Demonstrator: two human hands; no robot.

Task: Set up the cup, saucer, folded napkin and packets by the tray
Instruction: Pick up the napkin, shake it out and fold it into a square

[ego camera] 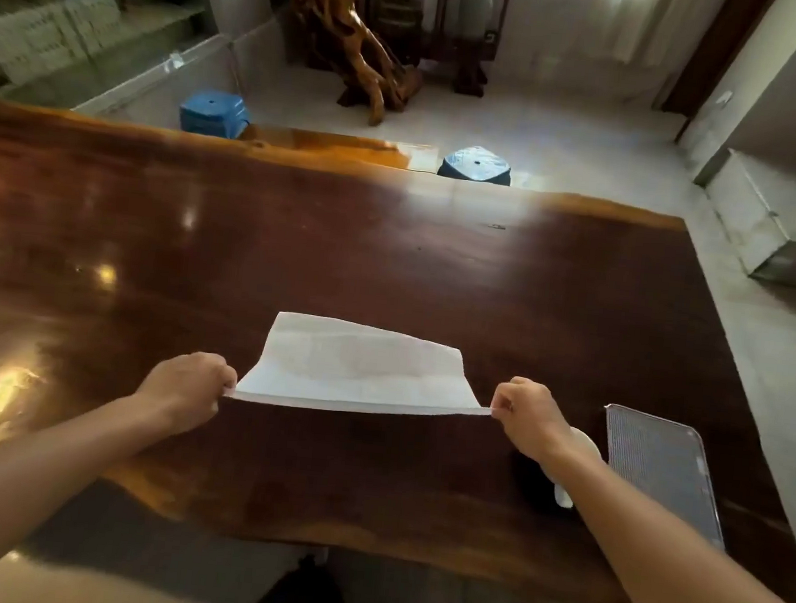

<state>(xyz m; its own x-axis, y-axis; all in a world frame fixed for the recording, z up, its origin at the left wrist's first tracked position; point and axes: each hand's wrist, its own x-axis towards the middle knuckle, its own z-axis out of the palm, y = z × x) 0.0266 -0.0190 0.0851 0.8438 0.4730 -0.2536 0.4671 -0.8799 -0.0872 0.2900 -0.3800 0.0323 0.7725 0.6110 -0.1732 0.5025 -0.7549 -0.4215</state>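
Observation:
A white napkin [360, 370] is stretched above the dark wooden table [390, 261], its near edge lifted and its far edge lower. My left hand [188, 385] pinches the near left corner and my right hand [533, 419] pinches the near right corner. A metal tray [662, 467] lies flat at the right, near the table's front edge. Just left of the tray a white rounded object [583, 448], perhaps the cup or saucer, shows partly behind my right forearm. No packets show in this view.
Two blue stools [215, 113] [475, 165] stand beyond the table's far edge. A carved wooden root sculpture [356, 54] stands on the floor further back. A grey step or ledge [763, 224] runs along the right wall.

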